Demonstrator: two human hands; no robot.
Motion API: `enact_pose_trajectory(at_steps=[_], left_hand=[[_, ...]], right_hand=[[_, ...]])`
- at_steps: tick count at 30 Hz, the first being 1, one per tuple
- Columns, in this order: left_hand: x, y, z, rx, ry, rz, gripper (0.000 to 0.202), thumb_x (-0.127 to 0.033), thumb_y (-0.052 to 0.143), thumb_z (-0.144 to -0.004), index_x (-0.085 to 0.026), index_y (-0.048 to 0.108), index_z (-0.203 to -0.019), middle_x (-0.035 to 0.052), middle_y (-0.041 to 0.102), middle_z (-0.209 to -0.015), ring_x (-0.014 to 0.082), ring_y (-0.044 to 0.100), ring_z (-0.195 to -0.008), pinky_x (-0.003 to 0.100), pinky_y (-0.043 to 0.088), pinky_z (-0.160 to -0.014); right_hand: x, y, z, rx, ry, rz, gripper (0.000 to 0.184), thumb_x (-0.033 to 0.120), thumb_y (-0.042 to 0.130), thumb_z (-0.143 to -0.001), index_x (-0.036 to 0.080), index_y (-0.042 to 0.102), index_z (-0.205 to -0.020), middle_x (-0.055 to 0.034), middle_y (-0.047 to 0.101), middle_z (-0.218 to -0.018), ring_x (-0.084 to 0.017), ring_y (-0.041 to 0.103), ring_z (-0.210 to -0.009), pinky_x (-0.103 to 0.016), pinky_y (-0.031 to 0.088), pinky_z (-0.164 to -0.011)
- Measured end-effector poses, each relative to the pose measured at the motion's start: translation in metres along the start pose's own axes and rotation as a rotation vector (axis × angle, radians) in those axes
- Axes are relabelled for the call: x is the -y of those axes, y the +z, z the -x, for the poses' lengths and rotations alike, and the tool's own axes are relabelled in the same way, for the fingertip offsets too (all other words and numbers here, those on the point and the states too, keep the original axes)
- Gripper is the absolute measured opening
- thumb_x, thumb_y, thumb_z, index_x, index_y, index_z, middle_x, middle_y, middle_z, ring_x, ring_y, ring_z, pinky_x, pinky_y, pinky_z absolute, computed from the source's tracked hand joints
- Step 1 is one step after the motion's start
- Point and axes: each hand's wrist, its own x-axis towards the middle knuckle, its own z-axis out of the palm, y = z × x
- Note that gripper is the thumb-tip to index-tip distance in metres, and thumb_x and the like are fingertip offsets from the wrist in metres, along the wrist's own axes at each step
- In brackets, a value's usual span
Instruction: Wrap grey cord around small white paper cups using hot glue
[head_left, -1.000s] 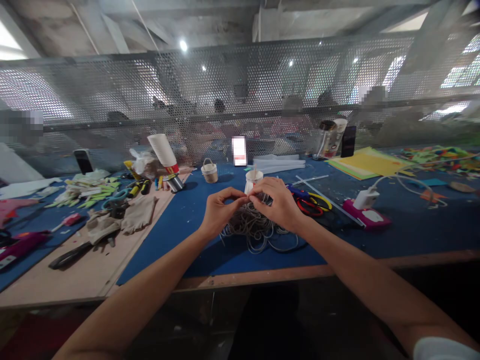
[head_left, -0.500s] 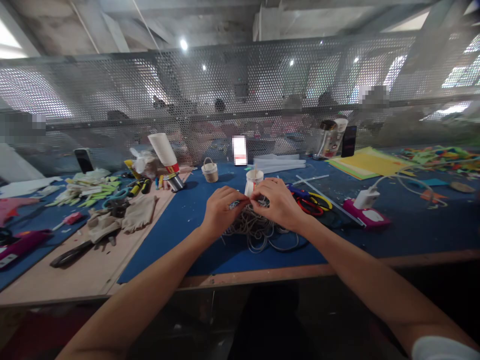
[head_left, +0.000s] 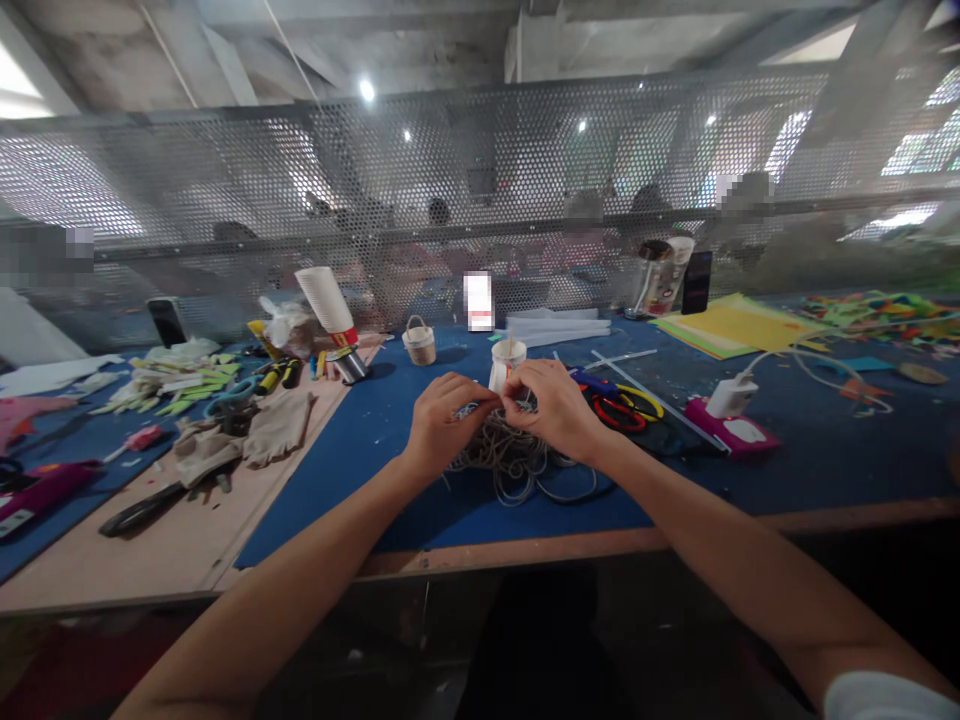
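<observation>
My left hand (head_left: 448,420) and my right hand (head_left: 550,400) meet fingertip to fingertip over a loose tangle of thin grey cord (head_left: 510,465). Both are closed in a pinch, apparently on a strand of this cord; the fingers hide most of the pinched part. Right behind the fingertips stands a white paper cup (head_left: 509,352) with red print, a thin stick rising from it, its lower part covered by my right hand. Farther back on the left is a small cord-wrapped basket (head_left: 419,342) with an arched handle.
Pliers with red and yellow handles (head_left: 626,408) and clear sticks (head_left: 652,395) lie right of the cord. A charger (head_left: 731,395) sits on a magenta power strip (head_left: 739,430). At left are stacked paper cups (head_left: 324,300), gloves (head_left: 277,428) and scissors (head_left: 232,397). Perforated metal screen (head_left: 450,180) behind.
My right hand has shifted very slightly, with its fingers a little lower by the cup. The left hand, the cord and the cup look the same.
</observation>
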Motion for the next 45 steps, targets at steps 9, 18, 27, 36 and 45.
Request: enact_pose_trajectory(at_steps=[9, 18, 27, 36, 45], left_hand=[[0.0035, 0.0022, 0.0014, -0.052, 0.035, 0.008, 0.004, -0.023, 0.075, -0.083, -0.020, 0.075, -0.084, 0.0032, 0.073, -0.080, 0.0146, 0.065, -0.075, 0.028, 0.051, -0.071], [0.0043, 0.0012, 0.0010, -0.084, 0.040, -0.006, 0.006, -0.025, 0.076, -0.083, -0.020, 0.073, -0.084, 0.0028, 0.073, -0.080, 0.0140, 0.065, -0.075, 0.027, 0.053, -0.070], [0.0003, 0.0019, -0.0002, -0.083, 0.122, -0.043, 0.005, -0.025, 0.075, -0.084, -0.020, 0.074, -0.084, 0.0032, 0.073, -0.076, 0.0147, 0.065, -0.073, 0.028, 0.052, -0.069], [0.0021, 0.0020, 0.0021, -0.077, -0.026, 0.038, 0.006, -0.026, 0.076, -0.083, -0.020, 0.075, -0.084, 0.0024, 0.073, -0.079, 0.0142, 0.066, -0.074, 0.026, 0.052, -0.071], [-0.0009, 0.0002, -0.0008, -0.067, -0.253, 0.163, 0.011, -0.029, 0.077, -0.081, -0.019, 0.076, -0.082, 0.0028, 0.075, -0.079, 0.0153, 0.067, -0.075, 0.027, 0.052, -0.075]], right_hand=[[0.0020, -0.0045, -0.0014, -0.020, 0.054, -0.210, 0.006, 0.017, 0.062, -0.085, 0.022, 0.060, -0.082, 0.0000, 0.066, -0.082, -0.015, 0.060, -0.079, -0.034, 0.044, -0.083], [0.0038, -0.0079, -0.0036, -0.002, 0.065, -0.322, 0.009, 0.025, 0.059, -0.091, 0.020, 0.065, -0.088, -0.0039, 0.067, -0.087, -0.016, 0.061, -0.080, -0.032, 0.048, -0.077], [0.0035, -0.0065, -0.0024, 0.056, 0.191, -0.425, 0.008, 0.025, 0.059, -0.088, 0.019, 0.063, -0.085, -0.0019, 0.066, -0.082, -0.014, 0.059, -0.076, -0.029, 0.047, -0.074], [0.0036, -0.0062, -0.0025, 0.057, 0.230, -0.446, 0.010, 0.028, 0.058, -0.088, 0.019, 0.062, -0.084, -0.0015, 0.066, -0.081, -0.014, 0.058, -0.075, -0.029, 0.046, -0.074], [0.0011, -0.0067, -0.0012, 0.013, 0.211, -0.431, 0.015, 0.033, 0.058, -0.092, 0.019, 0.064, -0.089, -0.0020, 0.067, -0.086, -0.015, 0.061, -0.081, -0.029, 0.047, -0.077]])
